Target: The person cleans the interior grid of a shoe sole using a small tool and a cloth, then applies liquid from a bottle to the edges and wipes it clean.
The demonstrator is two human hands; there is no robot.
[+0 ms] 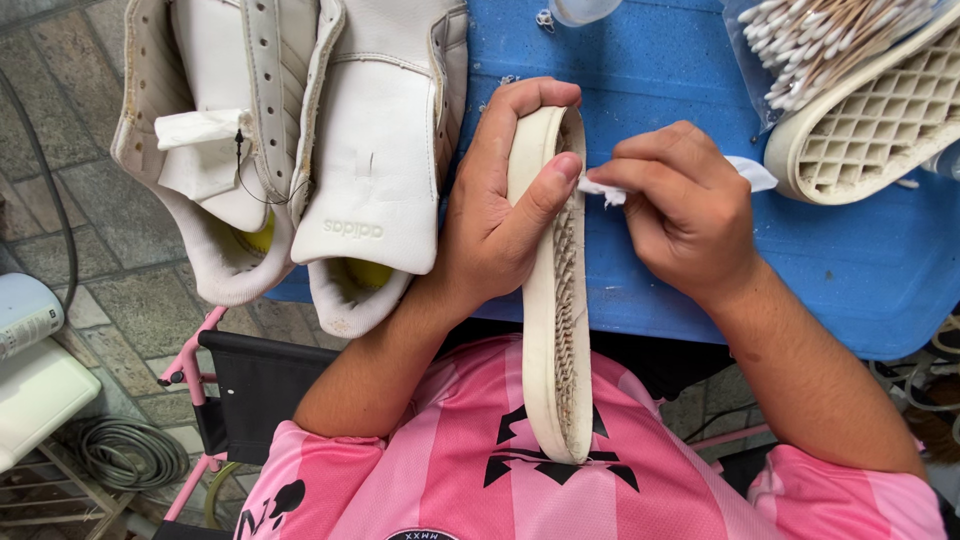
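1. On the blue table (pixel 850 270), which fills the upper right of the view, lie most of the things; a stone floor (pixel 110 290) shows to the left of it.
2. Across the table's left edge sit two white shoe uppers (pixel 375 150), side by side and touching, heels toward the person, with a scrap of white paper (pixel 195 128) tucked in the left one.
3. Over the person's pink striped shirt (pixel 480 470), a detached cream shoe sole (pixel 556 290) stands on its edge, running from the table down to the chest, its dirty tread facing right.
4. At the top right a second sole (pixel 880 125) lies with its grid of cells upward, touching a clear bag of cotton swabs (pixel 820 40).
5. The left hand (pixel 500 215) grips the upper part of the upright sole, fingers curled over its top and thumb pressed on the tread side.
6. The right hand (pixel 680 205) has its fingers pinched shut on a small white wipe (pixel 605 190), held against the sole's edge just beside the left thumb.
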